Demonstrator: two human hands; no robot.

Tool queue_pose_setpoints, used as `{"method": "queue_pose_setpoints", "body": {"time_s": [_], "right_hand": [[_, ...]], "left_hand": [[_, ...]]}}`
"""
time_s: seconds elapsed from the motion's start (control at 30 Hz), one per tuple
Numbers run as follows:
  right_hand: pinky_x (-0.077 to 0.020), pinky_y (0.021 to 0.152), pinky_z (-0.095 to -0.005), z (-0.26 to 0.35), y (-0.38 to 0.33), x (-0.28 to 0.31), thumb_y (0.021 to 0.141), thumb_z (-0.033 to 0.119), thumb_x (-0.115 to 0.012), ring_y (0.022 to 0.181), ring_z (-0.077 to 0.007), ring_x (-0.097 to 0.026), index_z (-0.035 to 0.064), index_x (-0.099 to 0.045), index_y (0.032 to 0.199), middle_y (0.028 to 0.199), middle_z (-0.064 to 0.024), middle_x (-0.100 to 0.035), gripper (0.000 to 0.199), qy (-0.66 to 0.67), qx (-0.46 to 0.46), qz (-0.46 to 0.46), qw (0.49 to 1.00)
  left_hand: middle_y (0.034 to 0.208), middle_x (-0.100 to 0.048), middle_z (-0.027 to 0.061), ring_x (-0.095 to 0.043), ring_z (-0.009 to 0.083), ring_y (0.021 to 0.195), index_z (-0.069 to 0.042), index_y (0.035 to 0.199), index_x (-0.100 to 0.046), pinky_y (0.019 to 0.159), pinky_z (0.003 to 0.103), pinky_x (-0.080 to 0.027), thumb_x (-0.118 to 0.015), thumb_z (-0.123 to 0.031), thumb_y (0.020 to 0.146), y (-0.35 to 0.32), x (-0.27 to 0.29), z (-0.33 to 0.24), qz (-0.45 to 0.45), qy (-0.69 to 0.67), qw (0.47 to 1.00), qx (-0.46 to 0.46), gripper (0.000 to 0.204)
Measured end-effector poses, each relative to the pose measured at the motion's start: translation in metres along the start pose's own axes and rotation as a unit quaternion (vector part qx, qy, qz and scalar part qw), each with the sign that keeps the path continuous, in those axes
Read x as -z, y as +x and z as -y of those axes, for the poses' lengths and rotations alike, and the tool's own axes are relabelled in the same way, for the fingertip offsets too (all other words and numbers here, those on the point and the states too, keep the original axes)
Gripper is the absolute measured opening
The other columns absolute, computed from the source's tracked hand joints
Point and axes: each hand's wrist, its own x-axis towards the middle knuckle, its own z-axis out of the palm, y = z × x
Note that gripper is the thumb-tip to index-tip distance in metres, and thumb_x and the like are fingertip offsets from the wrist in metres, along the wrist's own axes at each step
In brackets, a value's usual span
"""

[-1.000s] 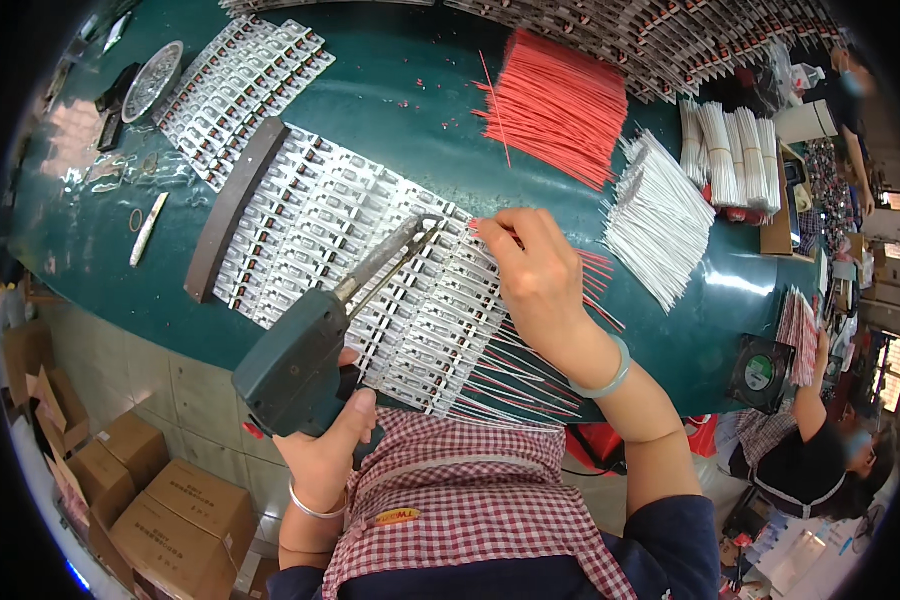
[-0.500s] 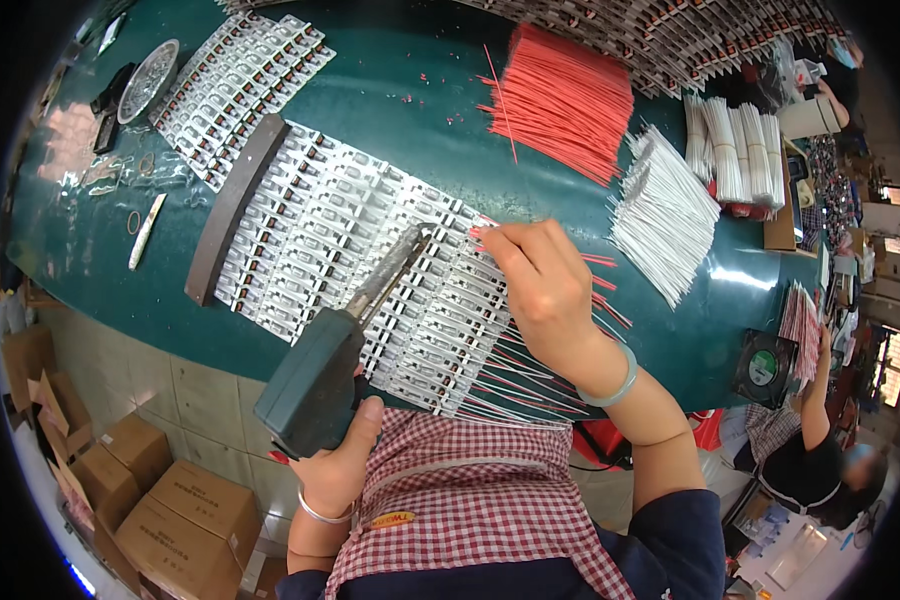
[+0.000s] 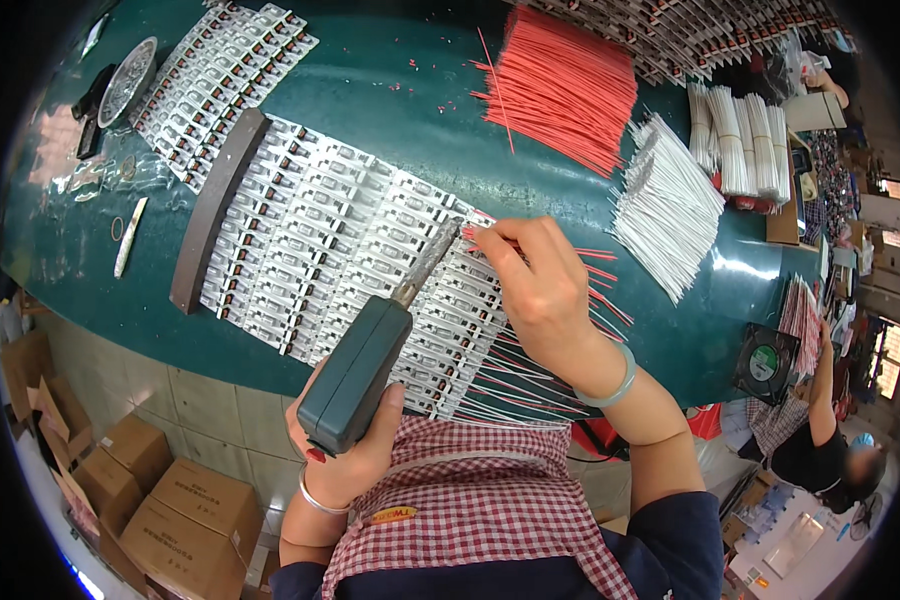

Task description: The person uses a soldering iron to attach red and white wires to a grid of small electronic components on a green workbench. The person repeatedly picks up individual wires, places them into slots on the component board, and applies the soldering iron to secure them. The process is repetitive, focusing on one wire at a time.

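My left hand (image 3: 355, 460) is wrapped round the handle of a dark green soldering gun (image 3: 353, 370). Its metal tip reaches the upper end of the rightmost row of small white plastic parts (image 3: 460, 300), close beside my right fingertips. There, my right hand (image 3: 538, 290) pinches a thin red wire, mostly hidden by the fingers. Several red and white wires (image 3: 530, 382) run out from this row, under my right hand and toward my apron. Further rows of white parts (image 3: 310, 205) lie side by side to the left, ending against a curved dark bar (image 3: 220, 205).
Beyond my right hand lie piles of red wires (image 3: 560, 85) and white wires (image 3: 670, 210), plus bundled white wires (image 3: 735, 140). More part rows (image 3: 225, 85) and a round metal dish (image 3: 130, 80) sit at far left. Cartons (image 3: 185, 520) stand on the floor. A co-worker (image 3: 825, 450) sits at right.
The soldering gun in my left hand has moved up and right, its tip now nearer my right fingertips. My right hand has barely shifted. The view has moved slightly.
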Motion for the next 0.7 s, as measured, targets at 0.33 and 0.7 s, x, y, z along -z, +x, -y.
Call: {"method": "queue_pose_setpoints", "body": {"time_s": [0.33, 0.7], "right_hand": [[-0.0490, 0.066, -0.0353, 0.000, 0.001, 0.000, 0.074, 0.001, -0.069, 0.081, -0.0256, -0.058, -0.0038, -0.069, 0.102, 0.095, -0.0114, -0.060, 0.028, -0.003, 0.001, 0.004, 1.000], [-0.0493, 0.067, -0.0355, 0.001, 0.002, 0.001, 0.075, 0.000, -0.068, 0.082, -0.0257, -0.058, -0.0040, -0.069, 0.102, 0.095, -0.0113, -0.061, 0.027, -0.007, 0.002, 0.010, 1.000]], "left_hand": [[0.086, -0.067, 0.0103, -0.063, 0.0168, 0.068, 0.005, 0.098, -0.069, 0.060, 0.028, -0.050, -0.076, 0.002, 0.080, 0.000, -0.004, 0.006, 0.012, -0.008, 1.000, -0.008, 0.020], [0.089, -0.073, 0.0119, -0.069, 0.0206, 0.070, 0.002, 0.101, -0.072, 0.064, 0.031, -0.054, -0.080, -0.006, 0.081, -0.007, 0.001, 0.002, 0.000, 0.030, 0.999, 0.016, 0.023]]}}
